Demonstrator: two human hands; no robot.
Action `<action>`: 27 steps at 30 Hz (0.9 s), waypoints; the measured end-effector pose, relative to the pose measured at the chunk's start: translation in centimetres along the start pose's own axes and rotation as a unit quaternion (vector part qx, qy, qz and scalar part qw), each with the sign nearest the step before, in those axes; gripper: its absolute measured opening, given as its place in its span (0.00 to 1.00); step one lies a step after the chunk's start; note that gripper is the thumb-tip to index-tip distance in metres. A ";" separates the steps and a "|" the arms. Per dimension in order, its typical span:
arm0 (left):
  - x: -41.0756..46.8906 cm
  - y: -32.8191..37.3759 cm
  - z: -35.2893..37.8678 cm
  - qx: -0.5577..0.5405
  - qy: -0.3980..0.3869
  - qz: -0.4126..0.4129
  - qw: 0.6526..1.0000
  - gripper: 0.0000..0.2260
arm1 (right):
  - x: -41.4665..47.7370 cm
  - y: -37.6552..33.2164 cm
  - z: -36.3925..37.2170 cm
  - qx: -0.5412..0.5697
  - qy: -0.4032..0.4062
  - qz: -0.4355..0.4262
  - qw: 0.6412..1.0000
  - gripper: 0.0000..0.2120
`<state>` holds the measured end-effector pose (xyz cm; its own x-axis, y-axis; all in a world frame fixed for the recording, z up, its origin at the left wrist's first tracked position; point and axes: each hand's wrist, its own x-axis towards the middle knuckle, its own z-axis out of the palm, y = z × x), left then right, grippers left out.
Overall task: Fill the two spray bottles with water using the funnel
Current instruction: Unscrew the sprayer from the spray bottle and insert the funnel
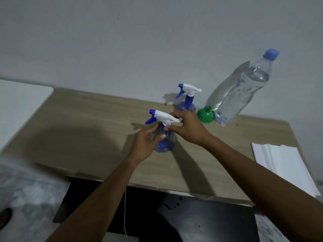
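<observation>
middle of the table [87, 119], and holding the near spray bottle [165, 142] with both hands. cupping the blue body from the left side with the left hand [146, 144], thumb laid across the plastic, fingers curved up toward the neck, most likely to stop it turning. pinching the trigger head [162, 117] at its collar with the right hand [187, 129], thumb in front, fingers curled round behind, wrist arched over the top, forearm stretched in from the near right corner. reads as the unscrewing step: head off first, neck open, then funnel in. no water inside so far, by the look of it. hard to say from this angle whether loosened at all. over toward the far edge, upright with head on, the second spray bottle [186, 103]. just right of that, green funnel [205, 116] parked spout-up, just beside the foot of the water bottle [241, 91], capped and mostly full. kept close together, probably for an easy reach by the right hand. along the right edge, stack of white paper [283, 165], well apart from the pouring spot.
</observation>
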<state>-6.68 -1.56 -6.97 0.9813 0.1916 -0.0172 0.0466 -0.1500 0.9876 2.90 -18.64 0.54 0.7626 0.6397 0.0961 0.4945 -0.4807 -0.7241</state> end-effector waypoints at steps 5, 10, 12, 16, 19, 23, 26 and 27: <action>-2.1 0.3 1.4 0.005 -0.021 -0.016 1.000 0.21 | -2.9 0.7 0.9 0.054 0.017 0.000 0.998 0.10; -2.9 0.7 2.0 -0.002 -0.026 -0.027 0.999 0.21 | -3.0 0.9 0.2 0.000 -0.029 -0.041 0.999 0.10; -2.9 0.7 2.0 0.000 -0.030 -0.027 0.999 0.21 | -2.8 0.8 -0.3 -0.017 -0.050 -0.051 0.997 0.09; -2.7 0.9 1.7 0.007 -0.040 -0.042 0.998 0.23 | -2.4 0.2 -1.2 -0.029 -0.088 -0.063 0.994 0.09; -2.6 0.7 1.6 0.024 -0.047 -0.049 0.997 0.24 | -2.1 0.0 -1.0 -0.028 -0.045 -0.051 0.997 0.16; -2.6 1.0 1.5 0.027 -0.048 -0.060 0.997 0.23 | -2.3 0.7 -0.3 -0.032 -0.013 -0.039 0.999 0.16; -2.5 1.2 1.3 0.024 -0.052 -0.066 0.996 0.23 | -2.4 0.8 -0.7 -0.022 -0.049 -0.047 0.997 0.10; -2.6 1.2 1.3 0.028 -0.057 -0.063 0.996 0.24 | -2.5 0.8 -0.9 -0.019 -0.063 -0.052 0.996 0.09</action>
<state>-8.88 -3.51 -6.00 0.9817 0.1015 -0.1611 0.1779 -0.1868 0.9662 1.77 -21.14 0.35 0.6489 0.7564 0.0820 0.5863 -0.4285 -0.6875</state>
